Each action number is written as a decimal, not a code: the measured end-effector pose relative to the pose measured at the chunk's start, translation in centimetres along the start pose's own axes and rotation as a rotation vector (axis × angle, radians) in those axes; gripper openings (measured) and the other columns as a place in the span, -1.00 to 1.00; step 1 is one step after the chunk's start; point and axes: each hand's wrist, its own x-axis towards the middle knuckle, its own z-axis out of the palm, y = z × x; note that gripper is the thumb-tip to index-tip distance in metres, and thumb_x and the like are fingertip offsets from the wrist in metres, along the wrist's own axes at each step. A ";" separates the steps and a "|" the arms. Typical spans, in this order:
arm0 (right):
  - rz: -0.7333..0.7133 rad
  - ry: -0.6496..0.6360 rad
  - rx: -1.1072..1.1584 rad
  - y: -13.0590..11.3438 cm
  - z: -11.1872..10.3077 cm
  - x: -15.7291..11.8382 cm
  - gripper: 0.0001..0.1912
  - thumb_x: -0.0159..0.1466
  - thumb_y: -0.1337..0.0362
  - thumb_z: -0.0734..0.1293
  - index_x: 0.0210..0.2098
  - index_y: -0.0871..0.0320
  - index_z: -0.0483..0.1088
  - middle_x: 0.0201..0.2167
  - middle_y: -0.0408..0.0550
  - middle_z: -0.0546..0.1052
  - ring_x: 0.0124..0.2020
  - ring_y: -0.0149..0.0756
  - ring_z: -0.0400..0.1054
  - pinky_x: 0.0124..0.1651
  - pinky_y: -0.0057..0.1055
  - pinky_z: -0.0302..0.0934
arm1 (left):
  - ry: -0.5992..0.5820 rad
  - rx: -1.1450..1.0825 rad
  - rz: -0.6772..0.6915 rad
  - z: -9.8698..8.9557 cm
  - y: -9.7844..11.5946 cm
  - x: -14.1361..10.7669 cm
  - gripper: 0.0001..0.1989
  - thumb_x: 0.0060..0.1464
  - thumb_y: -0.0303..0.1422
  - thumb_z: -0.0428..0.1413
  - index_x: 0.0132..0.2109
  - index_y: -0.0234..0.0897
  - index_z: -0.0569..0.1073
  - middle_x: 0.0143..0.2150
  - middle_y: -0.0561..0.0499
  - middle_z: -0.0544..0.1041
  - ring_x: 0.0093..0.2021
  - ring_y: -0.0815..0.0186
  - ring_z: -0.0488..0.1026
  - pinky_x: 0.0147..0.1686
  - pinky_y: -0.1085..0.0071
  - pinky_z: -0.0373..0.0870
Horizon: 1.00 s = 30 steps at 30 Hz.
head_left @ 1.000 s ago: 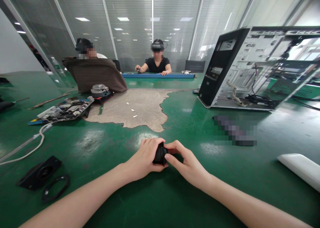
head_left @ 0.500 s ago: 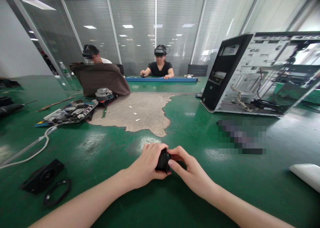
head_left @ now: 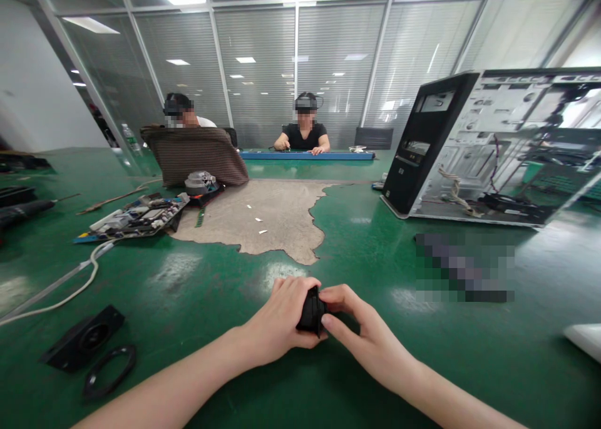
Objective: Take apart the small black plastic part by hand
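My left hand (head_left: 286, 313) is closed around a small black part with a flat flange (head_left: 310, 313), just above the green table. Its exact kind does not show. From the other side, the curved thumb and fingers of my right hand (head_left: 352, 322) pinch a small piece jutting from the flange. Part of the object is hidden inside my left palm. Off to the left lie a black housing with a round recess (head_left: 87, 338) and a black ring (head_left: 109, 371), both untouched.
An opened computer case (head_left: 469, 160) stands at the right. A circuit board (head_left: 141, 219) and white cable (head_left: 91, 272) lie left, before a brown cloth-covered shape (head_left: 195, 156). A bare patch (head_left: 267, 216) marks the table (head_left: 211, 285). Two people sit opposite; one touches a long blue bar (head_left: 307, 156).
The whole view has tilted slightly upward, so table things appear a little lower and to the right. Both hands keep their grip on the black part. The opposite person's hand has shifted along the bar.
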 end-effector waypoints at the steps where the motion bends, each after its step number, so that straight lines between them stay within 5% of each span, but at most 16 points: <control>1: 0.004 0.015 0.002 0.0 0.1 0.1 -0.88 0.20 0.34 0.22 -0.24 0.11 0.26 -0.29 -0.10 0.39 -0.23 -0.30 0.33 -0.11 -0.31 0.25 | 0.018 0.003 0.001 0.1 -0.1 0.0 -0.43 -0.15 -0.35 0.18 0.00 -0.19 0.09 -0.14 -0.04 0.32 -0.15 0.17 0.28 -0.16 0.24 0.15; 7: 0.063 0.013 0.060 -0.3 0.2 0.4 -0.75 0.19 0.39 0.22 -0.13 0.11 0.19 -0.21 -0.08 0.39 -0.15 -0.30 0.32 -0.03 -0.29 0.22 | 0.034 0.003 0.001 0.4 -0.2 -0.1 -0.39 -0.16 -0.35 0.19 0.02 -0.18 0.07 -0.14 -0.03 0.31 -0.16 0.19 0.27 -0.17 0.26 0.15; 17: -0.023 0.038 -0.006 0.2 0.2 0.2 -0.91 0.19 0.36 0.22 -0.28 0.11 0.27 -0.24 -0.08 0.37 -0.18 -0.30 0.31 -0.08 -0.29 0.22 | 0.020 0.002 -0.007 0.3 -0.1 0.0 -0.42 -0.14 -0.34 0.18 0.00 -0.18 0.08 -0.17 -0.02 0.31 -0.18 0.19 0.27 -0.20 0.27 0.15; 23: 0.085 -0.012 0.103 -0.4 0.2 0.4 -0.81 0.18 0.40 0.23 -0.20 0.13 0.22 -0.24 -0.08 0.41 -0.18 -0.31 0.34 -0.06 -0.29 0.24 | 0.016 -0.004 -0.019 0.3 0.0 -0.1 -0.43 -0.14 -0.35 0.18 0.00 -0.18 0.09 -0.16 -0.02 0.31 -0.17 0.20 0.26 -0.19 0.27 0.15; 30: -0.025 -0.006 0.006 -0.1 -0.2 0.0 -0.88 0.18 0.36 0.24 -0.26 0.11 0.26 -0.19 -0.07 0.37 -0.14 -0.27 0.30 -0.04 -0.26 0.19 | 0.016 0.005 -0.007 0.3 0.0 -0.1 -0.42 -0.15 -0.38 0.18 0.00 -0.18 0.08 -0.16 -0.01 0.30 -0.18 0.20 0.26 -0.19 0.27 0.15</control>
